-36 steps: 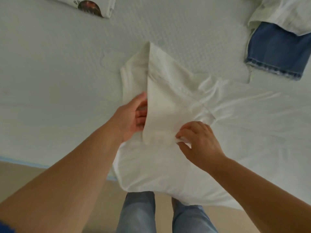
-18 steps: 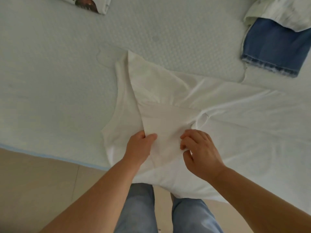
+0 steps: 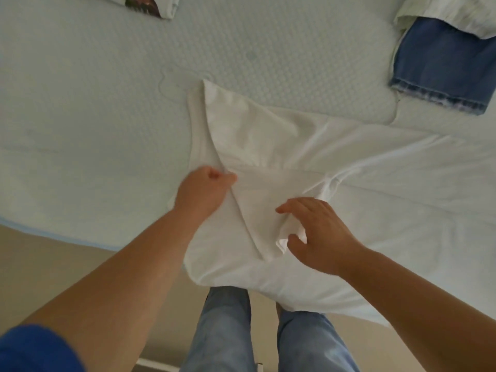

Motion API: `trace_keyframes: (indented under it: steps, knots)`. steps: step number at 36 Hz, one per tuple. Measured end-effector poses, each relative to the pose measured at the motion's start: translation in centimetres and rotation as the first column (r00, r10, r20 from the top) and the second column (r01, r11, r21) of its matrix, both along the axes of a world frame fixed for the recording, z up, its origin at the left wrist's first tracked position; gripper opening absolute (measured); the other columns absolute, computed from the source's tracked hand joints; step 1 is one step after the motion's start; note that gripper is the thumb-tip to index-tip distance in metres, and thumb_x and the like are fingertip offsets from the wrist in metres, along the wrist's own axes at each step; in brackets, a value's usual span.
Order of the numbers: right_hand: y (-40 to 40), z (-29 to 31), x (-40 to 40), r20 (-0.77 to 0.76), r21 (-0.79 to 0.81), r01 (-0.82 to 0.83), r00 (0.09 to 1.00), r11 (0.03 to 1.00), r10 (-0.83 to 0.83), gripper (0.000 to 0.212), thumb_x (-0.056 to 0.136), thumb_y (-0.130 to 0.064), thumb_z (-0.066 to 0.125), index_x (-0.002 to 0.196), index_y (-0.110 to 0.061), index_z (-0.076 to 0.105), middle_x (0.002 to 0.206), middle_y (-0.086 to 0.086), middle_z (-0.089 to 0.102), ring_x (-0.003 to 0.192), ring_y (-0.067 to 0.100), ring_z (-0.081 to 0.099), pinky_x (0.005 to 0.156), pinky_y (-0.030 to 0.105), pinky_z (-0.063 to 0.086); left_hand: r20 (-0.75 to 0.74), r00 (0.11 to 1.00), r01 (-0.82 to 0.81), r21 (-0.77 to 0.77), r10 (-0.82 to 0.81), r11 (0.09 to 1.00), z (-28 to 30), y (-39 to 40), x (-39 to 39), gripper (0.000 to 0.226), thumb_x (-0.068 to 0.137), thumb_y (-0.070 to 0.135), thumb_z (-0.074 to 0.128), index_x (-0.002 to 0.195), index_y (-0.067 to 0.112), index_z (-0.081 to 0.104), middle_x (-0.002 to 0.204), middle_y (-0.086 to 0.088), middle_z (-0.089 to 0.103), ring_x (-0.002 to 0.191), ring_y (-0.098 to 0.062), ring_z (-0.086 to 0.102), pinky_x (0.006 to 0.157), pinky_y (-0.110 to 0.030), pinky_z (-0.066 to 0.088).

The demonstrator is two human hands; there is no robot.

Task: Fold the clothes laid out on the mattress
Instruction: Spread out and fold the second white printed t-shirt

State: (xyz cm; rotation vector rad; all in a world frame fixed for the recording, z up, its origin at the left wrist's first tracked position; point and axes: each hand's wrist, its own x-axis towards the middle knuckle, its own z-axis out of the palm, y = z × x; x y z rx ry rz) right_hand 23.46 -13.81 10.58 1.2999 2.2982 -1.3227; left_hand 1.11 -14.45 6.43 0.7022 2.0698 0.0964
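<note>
Both hands, left (image 3: 201, 190) and right (image 3: 318, 234), on plain white shirt (image 3: 268, 146); no readable writing.

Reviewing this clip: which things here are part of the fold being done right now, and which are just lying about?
In the job:
white shirt
left hand, pinching a fold
right hand, fingers spread over the folded flap
mattress

Lying about:
denim garment
pale garment on top of it
printed folded item
</note>
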Motion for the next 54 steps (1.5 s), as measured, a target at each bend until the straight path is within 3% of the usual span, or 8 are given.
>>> trace_keyframes:
  steps: [10, 23, 29, 35, 39, 43, 48, 54]
  knots:
    - [10.8, -4.0, -2.2, 0.076, 0.429, 0.282, 0.936, 0.858, -0.345, 0.037, 0.086, -0.028, 0.060, 0.121, -0.014, 0.060, 0.121, 0.013, 0.055, 0.115, 0.033, 0.046, 0.098, 0.038, 0.031, -0.122, 0.993, 0.026, 0.255, 0.005, 0.966, -0.4, 11.3, -4.0, 0.040, 0.081, 0.041, 0.063, 0.107, 0.012, 0.068, 0.107, -0.009, 0.068, 0.101, -0.025, 0.062, 0.080, -0.027, 0.047]
    - [16.2, -6.7, -4.1, 0.133, 0.248, 0.352, 0.910, 0.902, -0.392, 0.016, 0.091, -0.033, 0.049, 0.095, -0.022, 0.061, 0.081, -0.010, 0.052, 0.081, 0.015, 0.051, 0.074, 0.032, 0.040, 0.149, 0.869, -0.494, 0.240, 0.472, 0.835, -2.2, 13.3, -6.9, 0.056, 0.073, 0.045, 0.075, 0.113, 0.008, 0.063, 0.113, -0.010, 0.066, 0.105, -0.025, 0.062, 0.082, -0.033, 0.052]
    - [15.2, -6.7, -4.6, 0.119, 0.457, 0.329, 0.898, 0.827, -0.423, 0.026, 0.088, -0.033, 0.051, 0.106, -0.017, 0.058, 0.104, 0.001, 0.055, 0.102, 0.023, 0.048, 0.092, 0.036, 0.034, 0.131, 0.889, -0.456, 0.315, 0.438, 0.832, -3.1, 12.9, -6.5, 0.026, 0.074, 0.043, 0.075, 0.064, 0.026, 0.058, 0.074, 0.008, 0.063, 0.076, -0.012, 0.063, 0.083, -0.031, 0.054]
    - [9.9, -5.0, -3.1, -0.021, 0.506, 0.373, 0.907, 0.778, -0.421, 0.040, 0.083, -0.029, 0.057, 0.119, -0.011, 0.056, 0.123, 0.011, 0.050, 0.120, 0.029, 0.039, 0.098, 0.033, 0.021, 0.156, 0.874, -0.485, 0.336, 0.460, 0.807, -2.4, 12.3, -6.0, 0.022, 0.074, 0.022, 0.069, 0.054, 0.025, 0.059, 0.049, 0.010, 0.058, 0.043, -0.004, 0.052, 0.050, -0.021, 0.045]
    - [4.9, -3.9, -1.4, 0.079, 0.403, 0.288, 0.935, 0.868, -0.347, 0.049, 0.081, -0.029, 0.054, 0.124, -0.007, 0.058, 0.135, 0.012, 0.050, 0.133, 0.032, 0.035, 0.106, 0.043, 0.022, 0.084, 0.919, -0.383, 0.417, 0.385, 0.824, -1.0, 10.9, -5.3, 0.018, 0.072, 0.015, 0.059, 0.086, 0.023, 0.067, 0.081, 0.007, 0.068, 0.073, -0.014, 0.064, 0.072, -0.024, 0.051]
    - [1.5, -2.5, 0.2, 0.045, 0.402, 0.310, 0.933, 0.861, -0.357, 0.044, 0.082, -0.020, 0.060, 0.123, -0.007, 0.059, 0.138, 0.014, 0.049, 0.134, 0.034, 0.035, 0.106, 0.049, 0.024, -0.231, 0.973, 0.107, 0.491, 0.011, 0.864, 0.8, 7.5, -2.9, 0.025, 0.081, 0.022, 0.059, 0.105, 0.022, 0.064, 0.081, 0.010, 0.055, 0.076, -0.012, 0.053, 0.072, -0.020, 0.036]
    - [-0.4, -1.6, 1.0, 0.190, 0.050, 0.793, 0.590, 0.608, -0.785, 0.046, 0.087, -0.029, 0.061, 0.129, -0.021, 0.045, 0.127, -0.003, 0.048, 0.105, 0.012, 0.051, 0.087, 0.025, 0.041, -0.187, 0.922, 0.385, 0.370, -0.338, 0.846, 0.6, 2.6, 1.3, 0.014, 0.083, 0.025, 0.059, 0.095, 0.021, 0.065, 0.082, 0.010, 0.052, 0.076, -0.010, 0.048, 0.069, -0.023, 0.034]
    - [0.6, -3.7, 0.8, 0.364, -0.298, 0.944, 0.251, 0.143, -0.897, 0.028, 0.081, -0.043, 0.066, 0.090, -0.016, 0.063, 0.087, 0.002, 0.066, 0.089, 0.025, 0.064, 0.085, 0.044, 0.053, -0.026, 0.998, -0.053, 0.072, 0.055, 0.996, 0.0, -2.4, 2.9, 0.015, 0.081, 0.035, 0.062, 0.073, 0.027, 0.051, 0.069, 0.013, 0.056, 0.063, -0.003, 0.050, 0.053, -0.017, 0.031]
